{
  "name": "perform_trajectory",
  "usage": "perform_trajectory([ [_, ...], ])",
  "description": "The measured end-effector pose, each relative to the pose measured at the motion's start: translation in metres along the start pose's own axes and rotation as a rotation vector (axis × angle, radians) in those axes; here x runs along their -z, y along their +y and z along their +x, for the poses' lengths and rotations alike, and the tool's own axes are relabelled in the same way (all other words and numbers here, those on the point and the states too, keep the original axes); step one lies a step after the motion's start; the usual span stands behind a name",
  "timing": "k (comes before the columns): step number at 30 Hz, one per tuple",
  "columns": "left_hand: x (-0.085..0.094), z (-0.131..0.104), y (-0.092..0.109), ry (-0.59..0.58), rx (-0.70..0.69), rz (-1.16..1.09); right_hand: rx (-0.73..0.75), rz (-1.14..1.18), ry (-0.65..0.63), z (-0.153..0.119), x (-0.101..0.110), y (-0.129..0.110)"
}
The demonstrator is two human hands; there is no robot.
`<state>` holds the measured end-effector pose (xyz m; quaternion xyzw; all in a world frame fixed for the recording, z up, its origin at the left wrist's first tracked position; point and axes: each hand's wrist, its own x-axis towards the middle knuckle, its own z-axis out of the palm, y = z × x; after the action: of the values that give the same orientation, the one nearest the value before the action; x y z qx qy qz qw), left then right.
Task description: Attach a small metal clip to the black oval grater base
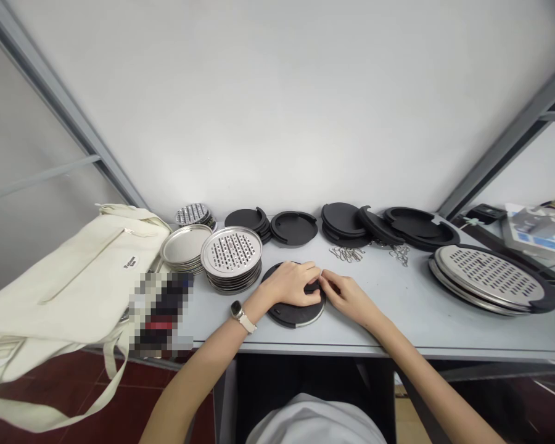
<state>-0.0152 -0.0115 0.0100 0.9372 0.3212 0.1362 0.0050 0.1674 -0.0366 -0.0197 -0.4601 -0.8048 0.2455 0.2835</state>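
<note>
Pale clothing (315,422) near table edge (324,350), hands (292,285) on black disc (284,313)

A cream bag (74,277) lies at the left near a grey metal post (69,105), above red flooring (87,401).

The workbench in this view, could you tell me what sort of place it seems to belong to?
Probably a small assembly workspace: the grey workbench holds a stack of metal grater discs, several black round holders and a pile of small metal clips.
</note>
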Motion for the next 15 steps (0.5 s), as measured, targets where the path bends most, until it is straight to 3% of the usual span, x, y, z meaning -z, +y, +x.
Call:
perform_trajectory([
  [15, -0.0012, 0.0006, -0.0005, 0.021, 0.025, -0.003, -0.002, -0.034, -0.005, -0.0007, -0.0006, -0.0001],
])
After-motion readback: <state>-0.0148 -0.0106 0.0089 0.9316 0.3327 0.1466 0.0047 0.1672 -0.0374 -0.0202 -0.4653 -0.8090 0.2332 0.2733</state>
